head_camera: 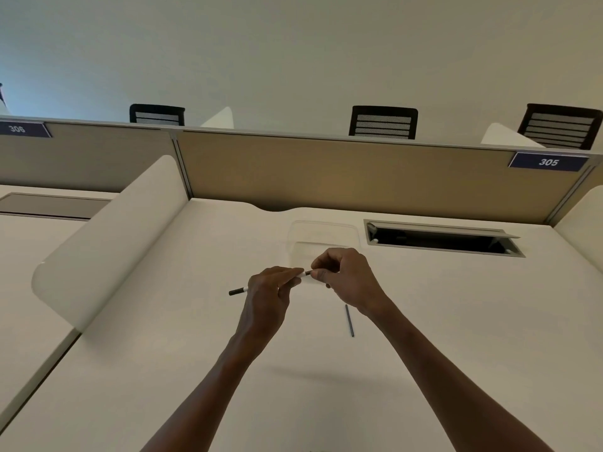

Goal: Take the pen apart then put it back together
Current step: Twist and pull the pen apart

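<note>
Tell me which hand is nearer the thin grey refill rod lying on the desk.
Right. The right hand is just above the thin grey refill rod; the left hand sits farther off to its left.

Item count: my two hands — left hand (266,290) and right hand (346,277) — share one pen (238,291). One thin dark refill (349,320) lies on the bench (456,321). One clear plastic container (321,236). One open cable hatch (440,239). Three black chairs (383,122) beyond the partition. Two number plates — 305 (548,162) and 306 (18,128).
</note>
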